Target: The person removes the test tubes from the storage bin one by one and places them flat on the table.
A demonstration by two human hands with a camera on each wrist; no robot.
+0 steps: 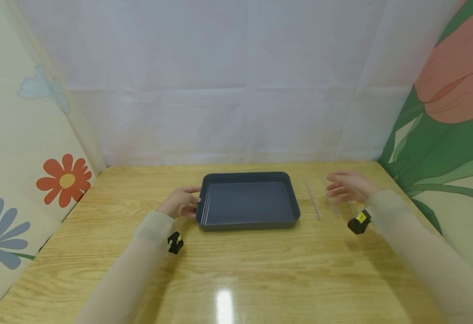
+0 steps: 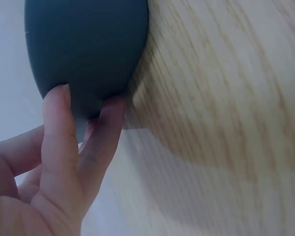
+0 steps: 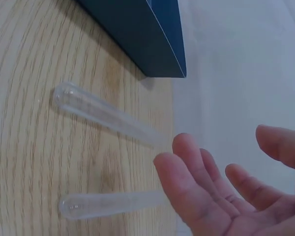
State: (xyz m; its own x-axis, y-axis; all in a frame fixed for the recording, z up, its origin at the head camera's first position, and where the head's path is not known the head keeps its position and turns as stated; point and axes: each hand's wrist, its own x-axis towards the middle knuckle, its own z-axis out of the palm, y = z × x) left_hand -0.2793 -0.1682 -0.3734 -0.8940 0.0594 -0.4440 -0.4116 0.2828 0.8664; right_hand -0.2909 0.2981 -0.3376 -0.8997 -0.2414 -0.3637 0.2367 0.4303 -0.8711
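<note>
A dark blue-grey rectangular tray (image 1: 248,226) lies on the table. My left hand (image 1: 181,201) is at its left end, and in the left wrist view its fingertips touch the outer wall of the tray (image 2: 88,54). Clear narrow lines along the tray's left inner side look like a transparent tube (image 1: 207,206). To the right of the tray lie clear test tubes (image 1: 312,200), rounded ends toward me. My right hand (image 1: 350,186) hovers over the right-hand ones, fingers loosely bent and apart. In the right wrist view it holds nothing, near two test tubes (image 3: 105,110).
The wooden table (image 1: 240,270) ends at a white cloth backdrop (image 1: 240,90). Flower-printed panels (image 1: 14,148) stand at both sides. A small black camera (image 1: 175,243) hangs at the left wrist, another camera (image 1: 359,222) at the right.
</note>
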